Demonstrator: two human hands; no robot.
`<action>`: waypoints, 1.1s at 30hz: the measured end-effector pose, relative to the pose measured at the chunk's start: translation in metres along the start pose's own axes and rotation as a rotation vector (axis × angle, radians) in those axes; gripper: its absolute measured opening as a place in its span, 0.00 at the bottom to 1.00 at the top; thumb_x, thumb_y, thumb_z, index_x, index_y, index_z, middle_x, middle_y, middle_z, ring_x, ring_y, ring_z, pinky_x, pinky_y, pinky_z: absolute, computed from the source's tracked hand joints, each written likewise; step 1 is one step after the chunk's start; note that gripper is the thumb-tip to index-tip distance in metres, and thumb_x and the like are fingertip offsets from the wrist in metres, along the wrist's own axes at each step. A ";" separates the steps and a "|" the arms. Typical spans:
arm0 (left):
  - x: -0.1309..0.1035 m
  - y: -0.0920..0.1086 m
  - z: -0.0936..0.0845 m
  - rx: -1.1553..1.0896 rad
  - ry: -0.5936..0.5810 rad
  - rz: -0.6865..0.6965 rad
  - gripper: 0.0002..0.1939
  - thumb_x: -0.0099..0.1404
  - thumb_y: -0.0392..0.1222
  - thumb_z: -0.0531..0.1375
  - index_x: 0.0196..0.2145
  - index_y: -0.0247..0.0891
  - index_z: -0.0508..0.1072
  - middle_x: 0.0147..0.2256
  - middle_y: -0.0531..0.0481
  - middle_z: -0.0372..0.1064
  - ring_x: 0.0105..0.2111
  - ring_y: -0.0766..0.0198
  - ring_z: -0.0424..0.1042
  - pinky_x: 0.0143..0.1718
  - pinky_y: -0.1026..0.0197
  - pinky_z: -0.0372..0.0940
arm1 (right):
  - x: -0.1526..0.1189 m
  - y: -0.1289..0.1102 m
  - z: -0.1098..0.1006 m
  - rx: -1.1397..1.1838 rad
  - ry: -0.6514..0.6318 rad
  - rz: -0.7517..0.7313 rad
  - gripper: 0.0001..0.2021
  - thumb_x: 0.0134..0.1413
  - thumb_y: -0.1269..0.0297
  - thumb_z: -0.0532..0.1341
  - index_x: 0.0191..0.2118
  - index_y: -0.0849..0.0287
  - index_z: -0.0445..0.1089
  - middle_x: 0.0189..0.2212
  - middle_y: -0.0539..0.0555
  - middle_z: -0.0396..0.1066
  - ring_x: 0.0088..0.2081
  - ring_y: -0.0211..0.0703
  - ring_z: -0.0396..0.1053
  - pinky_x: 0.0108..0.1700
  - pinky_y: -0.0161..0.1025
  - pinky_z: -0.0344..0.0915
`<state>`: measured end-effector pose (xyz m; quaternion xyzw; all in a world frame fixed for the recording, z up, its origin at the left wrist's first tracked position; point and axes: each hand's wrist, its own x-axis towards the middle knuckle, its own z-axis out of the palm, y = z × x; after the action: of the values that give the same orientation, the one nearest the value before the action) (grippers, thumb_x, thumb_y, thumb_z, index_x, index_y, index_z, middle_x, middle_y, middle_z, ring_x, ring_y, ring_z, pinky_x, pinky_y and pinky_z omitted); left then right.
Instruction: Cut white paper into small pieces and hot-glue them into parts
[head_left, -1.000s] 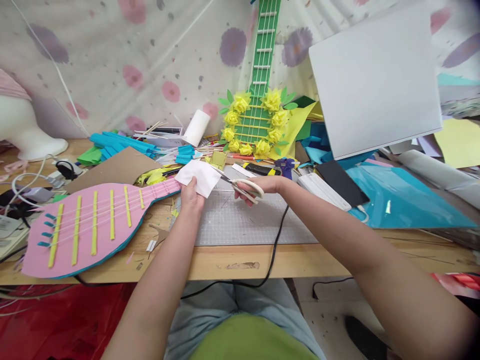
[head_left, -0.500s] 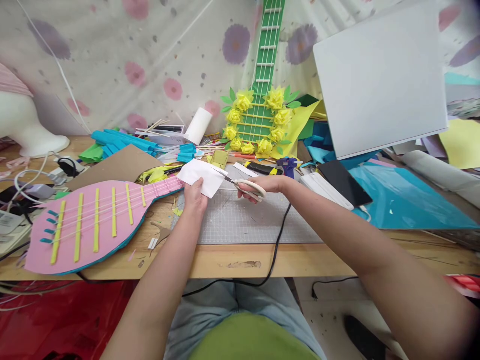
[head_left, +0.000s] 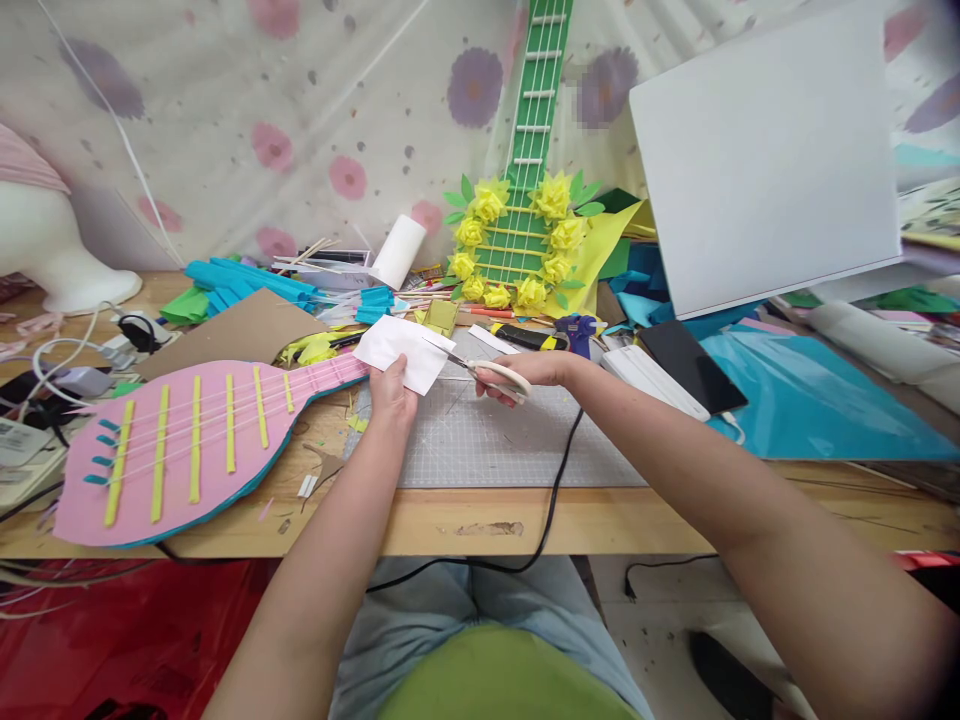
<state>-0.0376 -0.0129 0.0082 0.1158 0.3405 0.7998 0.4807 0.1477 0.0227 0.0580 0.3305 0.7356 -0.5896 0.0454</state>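
Note:
My left hand [head_left: 393,390] pinches a piece of white paper [head_left: 401,350] by its lower edge, thumb on top, above the grey cutting mat [head_left: 480,450]. White-handled scissors [head_left: 504,376] are in my right hand [head_left: 517,374], fingers through the handles. Their blades point left and reach the right part of the paper. To the left lies a pink guitar-shaped board [head_left: 214,440] with yellow strips and strings. Behind my hands stands a green one [head_left: 517,235] ringed with yellow paper flowers.
A glue gun [head_left: 576,332], a black and yellow cutter [head_left: 529,337] and a black phone [head_left: 691,365] lie behind and right. A black cable [head_left: 556,490] crosses the mat's front. Blue sheets [head_left: 817,400] are at right, a white foam head [head_left: 52,230] at left.
The view has shifted very slightly. Both hands, the paper and the scissors are almost where they were. More items show behind the white board at the far right.

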 end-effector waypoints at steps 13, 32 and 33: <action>-0.001 0.002 0.001 0.009 0.009 0.011 0.33 0.53 0.20 0.51 0.53 0.44 0.62 0.52 0.47 0.63 0.50 0.63 0.64 0.50 0.57 0.61 | 0.000 0.000 -0.001 0.075 0.035 0.035 0.25 0.42 0.41 0.58 0.31 0.64 0.62 0.19 0.46 0.58 0.18 0.28 0.56 0.20 0.29 0.57; -0.004 0.003 0.002 0.006 -0.034 0.007 0.30 0.53 0.21 0.52 0.52 0.43 0.63 0.50 0.47 0.65 0.50 0.63 0.65 0.51 0.57 0.60 | 0.000 0.005 -0.002 0.007 -0.024 -0.085 0.23 0.46 0.42 0.55 0.32 0.61 0.58 0.20 0.45 0.54 0.20 0.28 0.55 0.21 0.28 0.56; -0.004 0.003 0.002 0.004 -0.032 0.004 0.31 0.53 0.21 0.52 0.52 0.43 0.63 0.50 0.47 0.65 0.50 0.63 0.64 0.51 0.57 0.60 | 0.000 0.005 -0.002 0.012 -0.017 -0.077 0.23 0.46 0.42 0.55 0.31 0.62 0.58 0.20 0.45 0.54 0.19 0.27 0.55 0.20 0.28 0.56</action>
<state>-0.0362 -0.0160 0.0121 0.1304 0.3342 0.7980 0.4842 0.1509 0.0251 0.0549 0.2970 0.7438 -0.5982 0.0267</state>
